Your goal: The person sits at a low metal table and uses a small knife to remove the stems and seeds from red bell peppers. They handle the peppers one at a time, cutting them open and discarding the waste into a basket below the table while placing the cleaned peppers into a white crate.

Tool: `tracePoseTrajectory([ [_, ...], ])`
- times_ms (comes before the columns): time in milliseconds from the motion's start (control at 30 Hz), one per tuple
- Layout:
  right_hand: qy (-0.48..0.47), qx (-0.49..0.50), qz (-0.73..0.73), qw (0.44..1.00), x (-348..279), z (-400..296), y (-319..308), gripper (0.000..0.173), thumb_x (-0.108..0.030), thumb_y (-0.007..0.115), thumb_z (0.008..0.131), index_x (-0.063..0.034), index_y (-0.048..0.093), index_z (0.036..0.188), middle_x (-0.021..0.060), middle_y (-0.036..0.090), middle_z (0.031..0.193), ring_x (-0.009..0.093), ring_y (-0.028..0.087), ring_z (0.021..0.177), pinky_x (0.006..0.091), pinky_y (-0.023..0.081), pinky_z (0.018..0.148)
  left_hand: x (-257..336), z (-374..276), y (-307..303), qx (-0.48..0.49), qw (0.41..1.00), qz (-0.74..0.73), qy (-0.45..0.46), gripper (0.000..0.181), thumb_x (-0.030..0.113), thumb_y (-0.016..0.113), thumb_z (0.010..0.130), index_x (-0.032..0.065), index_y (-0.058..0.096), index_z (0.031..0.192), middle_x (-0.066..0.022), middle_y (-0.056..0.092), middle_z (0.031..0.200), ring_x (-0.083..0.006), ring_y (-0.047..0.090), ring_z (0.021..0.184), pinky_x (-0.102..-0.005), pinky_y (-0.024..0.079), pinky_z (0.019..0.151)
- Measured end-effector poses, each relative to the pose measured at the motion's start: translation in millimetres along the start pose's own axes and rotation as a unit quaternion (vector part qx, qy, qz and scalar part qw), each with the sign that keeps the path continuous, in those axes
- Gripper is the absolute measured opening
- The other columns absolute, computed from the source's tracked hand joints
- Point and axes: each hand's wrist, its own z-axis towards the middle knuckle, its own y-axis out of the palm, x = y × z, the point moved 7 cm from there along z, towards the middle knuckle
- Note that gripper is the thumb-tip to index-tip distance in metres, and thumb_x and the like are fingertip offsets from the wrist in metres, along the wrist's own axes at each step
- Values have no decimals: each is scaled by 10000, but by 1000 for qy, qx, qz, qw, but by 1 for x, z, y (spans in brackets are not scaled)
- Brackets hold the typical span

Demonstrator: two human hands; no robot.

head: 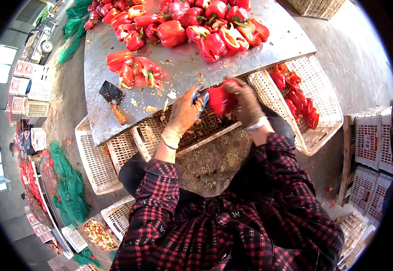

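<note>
A red bell pepper (220, 98), blurred by motion, is held in my gloved right hand (245, 101) just off the near edge of the metal table (182, 71). My left hand (182, 113), in a glove with blue fingers, is at the pepper's left side. Its fingertips are curled, and I cannot tell whether they grip the pepper. Beneath both hands lies a plastic crate (213, 137) with dark scraps and seeds. On the table to the left rests a broad-bladed tool with a wooden handle (117, 114). Cut pepper pieces (145, 71) lie beyond it.
Many red peppers (172, 33) are heaped at the table's far side. A white crate (321, 137) at right holds pepper pieces (308, 113). Other crates (94, 169) stand at left. Green netting (69, 183) lies on the floor, and stacked crates (367, 145) rise at far right.
</note>
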Motion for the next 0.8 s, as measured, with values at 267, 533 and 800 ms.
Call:
tracePoseTrajectory([
  [267, -294, 290, -199, 889, -188, -22, -178, 532, -114, 681, 880, 5, 491, 1363, 94, 654, 1055, 188, 652, 934, 334, 554, 790, -55, 57, -100, 212, 851, 465, -120, 616, 324, 756, 786, -3, 481, 1228, -186, 596, 1127, -358, 611, 1045, -468, 529, 832],
  [533, -185, 90, -149, 967, -114, -1, -87, 486, -172, 674, 885, -41, 530, 1331, 72, 620, 1141, 147, 593, 1043, 261, 490, 821, -80, 54, -109, 270, 894, 353, -52, 374, 213, 675, 848, 20, 485, 1105, -202, 646, 992, -366, 638, 954, -469, 523, 784],
  [800, -117, -164, -189, 961, 6, 22, 36, 652, -366, 716, 876, -96, 418, 1390, 77, 599, 1174, 197, 635, 947, 372, 556, 717, 60, -25, 6, 175, 824, 453, 292, 355, 113, 619, 836, -34, 580, 1157, -111, 611, 865, -233, 592, 786, -360, 486, 681],
])
